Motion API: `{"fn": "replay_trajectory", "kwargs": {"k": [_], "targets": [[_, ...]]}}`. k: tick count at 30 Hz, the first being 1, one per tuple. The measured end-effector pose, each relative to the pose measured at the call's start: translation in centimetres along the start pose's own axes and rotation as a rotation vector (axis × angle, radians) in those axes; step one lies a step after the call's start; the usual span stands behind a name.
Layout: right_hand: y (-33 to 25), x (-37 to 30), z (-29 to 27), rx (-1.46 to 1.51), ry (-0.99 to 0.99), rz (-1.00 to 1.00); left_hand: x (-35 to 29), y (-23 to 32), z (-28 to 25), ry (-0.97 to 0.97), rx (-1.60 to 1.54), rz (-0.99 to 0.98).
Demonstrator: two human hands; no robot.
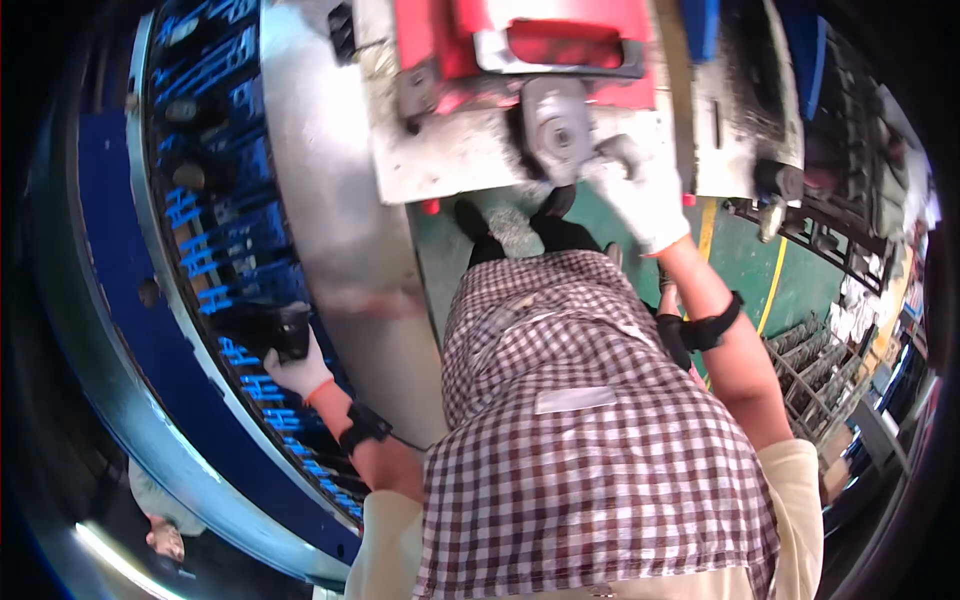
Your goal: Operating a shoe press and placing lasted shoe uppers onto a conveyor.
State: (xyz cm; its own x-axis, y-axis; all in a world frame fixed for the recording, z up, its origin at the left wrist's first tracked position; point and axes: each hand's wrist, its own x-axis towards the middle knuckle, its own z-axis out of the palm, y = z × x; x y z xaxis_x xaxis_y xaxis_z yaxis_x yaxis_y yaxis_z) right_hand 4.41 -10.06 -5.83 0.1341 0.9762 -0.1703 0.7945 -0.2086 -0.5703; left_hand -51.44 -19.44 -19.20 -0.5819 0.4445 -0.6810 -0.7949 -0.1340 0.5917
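My left hand (300, 374), in a white glove, is closed around a dark, cup-like black piece (291, 332). It is over the row of blue prongs (215, 298) on the left. My right hand (640, 200), also gloved in white, is at the near edge of a red machine (430, 45). Its fingers are curled in beside a grey rounded machine part with a round hub (561, 136). Blur and the glove's grey fingertips hide what they grip, if anything.
A shiny metal ledge (345, 200) runs between the blue prongs and the machine's pale worn plate (450, 165). A curved blue frame (110, 230) borders the far left, with another person (165, 510) beyond it. Metal racks (815, 370) stand on the right beside the green floor (800, 290).
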Motion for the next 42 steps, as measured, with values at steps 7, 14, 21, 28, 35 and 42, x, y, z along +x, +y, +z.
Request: {"fn": "replay_trajectory", "kwargs": {"k": [7,14,21,28,35,42], "targets": [[-1.1,-0.8,0.4,0.203,0.11,-0.338,-11.6,-5.2,10.6,-0.746,0.122,-0.38],[-8.2,-2.8,-9.3,0.738,-0.325,-0.357,-22.9,-12.5,24.1,-1.114,0.327,-0.598],[-2.1,-2.2,-14.8,0.997,0.121,-0.031,-34.4,-19.4,34.3,-1.483,1.003,-0.138],[6.3,6.8,-20.8,0.198,0.507,0.203,-40.9,-17.5,45.4,-1.705,0.719,0.474],[9.3,12.8,-18.6,-0.36,0.38,0.297,-48.5,-19.3,53.3,-1.78,0.516,0.689],[7.0,13.0,-17.6,-0.378,0.259,0.238,-52.8,-19.8,57.9,-2.03,0.716,0.838]]}}
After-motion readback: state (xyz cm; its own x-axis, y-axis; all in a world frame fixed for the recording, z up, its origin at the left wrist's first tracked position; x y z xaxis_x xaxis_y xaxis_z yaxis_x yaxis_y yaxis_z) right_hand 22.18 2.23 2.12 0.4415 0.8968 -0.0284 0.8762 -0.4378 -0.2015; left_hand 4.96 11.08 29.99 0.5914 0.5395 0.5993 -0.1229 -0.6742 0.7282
